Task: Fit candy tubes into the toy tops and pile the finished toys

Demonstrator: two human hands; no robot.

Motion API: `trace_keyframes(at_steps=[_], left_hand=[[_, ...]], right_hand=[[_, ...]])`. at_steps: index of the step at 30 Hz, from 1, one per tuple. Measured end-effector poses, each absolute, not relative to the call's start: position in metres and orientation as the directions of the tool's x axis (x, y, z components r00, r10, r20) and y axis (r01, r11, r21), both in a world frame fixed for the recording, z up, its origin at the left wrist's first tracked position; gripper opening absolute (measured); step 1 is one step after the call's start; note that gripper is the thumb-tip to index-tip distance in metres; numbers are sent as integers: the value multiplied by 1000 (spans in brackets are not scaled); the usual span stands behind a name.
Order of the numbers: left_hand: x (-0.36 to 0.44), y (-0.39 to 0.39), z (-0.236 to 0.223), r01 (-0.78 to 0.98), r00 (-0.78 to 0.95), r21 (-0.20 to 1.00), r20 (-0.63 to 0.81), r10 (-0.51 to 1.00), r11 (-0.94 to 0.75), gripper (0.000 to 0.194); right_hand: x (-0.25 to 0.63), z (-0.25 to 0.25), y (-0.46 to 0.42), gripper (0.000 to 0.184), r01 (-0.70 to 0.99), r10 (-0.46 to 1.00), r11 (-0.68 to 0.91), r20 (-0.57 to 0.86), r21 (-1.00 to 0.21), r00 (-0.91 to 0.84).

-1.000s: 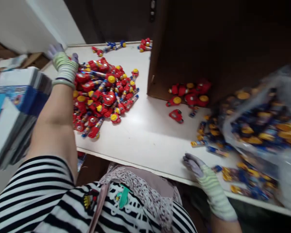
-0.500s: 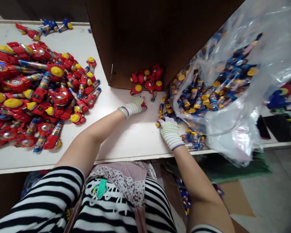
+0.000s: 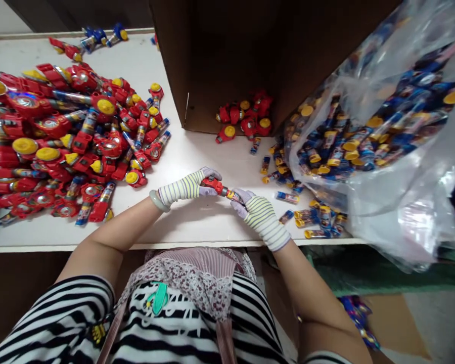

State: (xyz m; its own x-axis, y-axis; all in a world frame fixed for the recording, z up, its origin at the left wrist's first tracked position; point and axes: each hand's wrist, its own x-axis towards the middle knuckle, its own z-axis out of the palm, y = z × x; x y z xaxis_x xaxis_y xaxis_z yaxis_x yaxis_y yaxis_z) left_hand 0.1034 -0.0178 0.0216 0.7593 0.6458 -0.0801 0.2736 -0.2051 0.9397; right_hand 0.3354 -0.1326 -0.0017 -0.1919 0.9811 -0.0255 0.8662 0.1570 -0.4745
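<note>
Both my hands wear striped gloves and meet over the white table. My left hand is closed round a red toy piece with a dark round part. Between finger and thumb, my right hand grips a small printed tube, blue and yellow. The tube's end lies against the toy's narrow end, in line with it; whether they are joined I cannot tell. Loose printed tubes lie to the right of my right hand. Several red toy pieces with yellow caps sit at the box's opening.
A large cardboard box stands open towards me at the back. On the left is a heap of red toys with tubes attached. At right, a clear plastic bag spills tubes onto the table. Two blue toys lie at the far left.
My left hand has drawn back towards me with the red toy piece. My right hand has left the loose tubes and come inward, bringing a tube to the toy. The view has shifted slightly.
</note>
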Motion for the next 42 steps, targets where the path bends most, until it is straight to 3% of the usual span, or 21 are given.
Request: trace_keyframes(at_steps=[3,5,7,10,13,16,18,20,22,25,28,30,34,36,39,42], left_hand=[[99,-15,28,273,834,943,-133,536,-192,39],[99,-14,32,277,870,938,-154,468,-207,35],[101,-14,36,271,881,929,-133,453,-254,32],[104,-13,40,242,886,915,-73,458,-322,34],[105,-11,38,220,906,914,-61,418,-342,36],[102,-11,33,260,877,921,-100,471,-289,43],[102,-13,30,280,836,929,-112,537,-242,45],[102,-17,28,272,821,936,-103,562,-225,46],[102,-20,27,226,847,941,-62,529,-251,46],[99,-20,27,131,899,934,30,437,-332,46],[91,-18,28,121,900,919,58,432,-375,47],[85,-17,29,153,872,922,44,487,-357,49],[76,-16,34,247,752,939,-29,659,-241,48],[74,-15,38,248,715,949,-43,698,-196,45],[69,-14,44,157,746,964,26,665,-214,46],[65,-14,47,114,807,955,71,586,-273,48]], right_hand=[[327,2,-139,43,881,968,199,-55,-428,-246],[322,0,-145,43,868,964,194,-74,-458,-254],[318,-2,-150,41,804,978,124,-67,-582,-199],[313,-6,-155,45,519,977,-73,-166,-852,-135],[309,-11,-156,56,272,904,-258,-331,-927,-270],[307,-13,-150,54,406,947,-122,-228,-906,-224],[306,-13,-146,50,630,983,-5,-121,-777,-140],[306,-13,-146,48,753,989,7,-109,-658,-104],[303,-15,-150,45,715,984,-32,-146,-698,-98],[297,-17,-158,53,442,967,-92,-185,-892,-174],[291,-14,-155,62,234,929,-174,-238,-956,-282],[292,-7,-146,63,282,928,-163,-244,-945,-281],[298,7,-123,60,641,991,30,-62,-767,-121],[297,9,-118,56,665,992,39,-49,-746,-113],[290,1,-122,56,371,931,-115,-230,-922,-283],[283,-10,-126,69,57,803,-318,-301,-946,-514]])
